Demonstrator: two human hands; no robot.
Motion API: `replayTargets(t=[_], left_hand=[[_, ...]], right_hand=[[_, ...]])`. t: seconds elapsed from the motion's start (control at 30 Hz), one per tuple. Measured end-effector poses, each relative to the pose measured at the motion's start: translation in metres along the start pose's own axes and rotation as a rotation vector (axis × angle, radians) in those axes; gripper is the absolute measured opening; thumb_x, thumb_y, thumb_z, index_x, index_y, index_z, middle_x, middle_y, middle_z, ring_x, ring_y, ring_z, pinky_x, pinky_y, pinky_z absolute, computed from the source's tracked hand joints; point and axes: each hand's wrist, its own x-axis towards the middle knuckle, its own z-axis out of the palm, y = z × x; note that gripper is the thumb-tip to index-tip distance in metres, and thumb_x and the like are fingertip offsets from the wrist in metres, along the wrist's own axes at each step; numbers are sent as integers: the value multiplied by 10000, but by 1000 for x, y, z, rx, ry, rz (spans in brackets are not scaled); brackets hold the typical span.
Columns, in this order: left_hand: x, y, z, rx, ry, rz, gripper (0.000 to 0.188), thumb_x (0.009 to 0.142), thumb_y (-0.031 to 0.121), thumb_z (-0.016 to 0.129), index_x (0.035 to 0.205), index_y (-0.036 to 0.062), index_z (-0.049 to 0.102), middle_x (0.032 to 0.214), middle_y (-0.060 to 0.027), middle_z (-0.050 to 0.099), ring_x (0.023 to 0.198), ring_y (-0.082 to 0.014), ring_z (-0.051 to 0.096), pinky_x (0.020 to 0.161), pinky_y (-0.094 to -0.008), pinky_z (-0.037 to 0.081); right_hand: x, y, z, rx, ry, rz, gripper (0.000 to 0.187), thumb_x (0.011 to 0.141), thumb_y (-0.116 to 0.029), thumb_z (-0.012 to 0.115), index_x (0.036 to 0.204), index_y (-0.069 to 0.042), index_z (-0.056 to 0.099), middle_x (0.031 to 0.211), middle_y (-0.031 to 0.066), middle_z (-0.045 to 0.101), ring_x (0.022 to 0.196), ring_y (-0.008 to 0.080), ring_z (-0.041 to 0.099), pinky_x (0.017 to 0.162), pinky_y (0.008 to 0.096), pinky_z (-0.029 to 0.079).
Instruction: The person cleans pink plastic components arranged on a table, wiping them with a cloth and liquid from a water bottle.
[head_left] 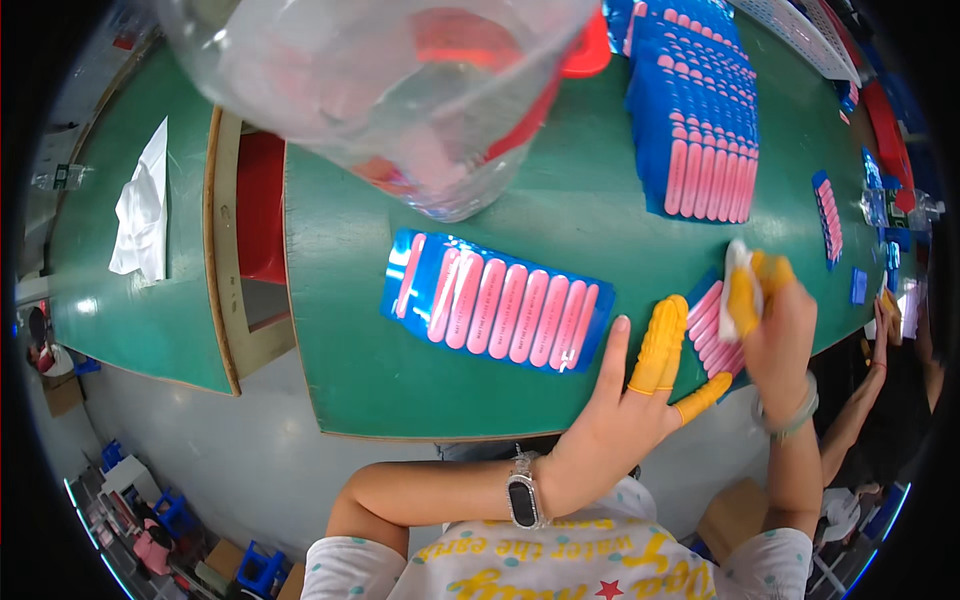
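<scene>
My left hand (pixel 630 390), with a watch on the wrist, lies flat on the green table (pixel 560 215), fingers apart. It wears yellow finger cots on two fingers. Its fingertips touch a blue card with pink strips (pixel 708 335). My right hand (pixel 775 325), also with yellow finger cots, grips a white cloth (pixel 738 285) pressed onto that same card. A second, larger blue card with a row of pink strips (pixel 497 300) lies flat just left of my left hand.
A clear plastic container (pixel 400 90) looms at the top, close to the camera. Several blue cards (pixel 700 120) are stacked at the back right, and a small one (pixel 828 215) lies beyond. Another person's hand (pixel 885 325) is at the right edge. White paper (pixel 140 215) lies on the left table.
</scene>
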Motion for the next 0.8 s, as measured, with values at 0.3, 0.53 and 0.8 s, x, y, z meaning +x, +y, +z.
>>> replayTargets(t=[0.3, 0.53, 0.8], left_hand=[[4, 3, 1, 16, 66, -46, 604, 914, 271, 495, 1478, 450, 375, 1360, -266, 517, 1335, -379, 481, 1089, -642, 340], [1, 0, 4, 37, 77, -14, 585, 917, 271, 533, 1492, 256, 423, 1392, -287, 485, 1382, -396, 414, 1105, -671, 313], [5, 9, 3, 151, 64, -35, 492, 915, 238, 569, 1355, 21, 523, 1393, -297, 495, 1363, -407, 436, 1104, -657, 335]], right_hand=[[-9, 9, 1, -141, 191, -52, 320, 676, -87, 776, 981, -69, 681, 621, 61, 528, 563, 236, 560, 506, 389, 434], [-4, 13, -3, -196, 250, -143, 193, 752, -186, 765, 818, -68, 627, 616, 85, 539, 550, 269, 564, 531, 380, 455], [-50, 5, -6, -149, 148, -247, 331, 739, -232, 813, 980, -52, 675, 675, 80, 558, 579, 262, 540, 525, 396, 435]])
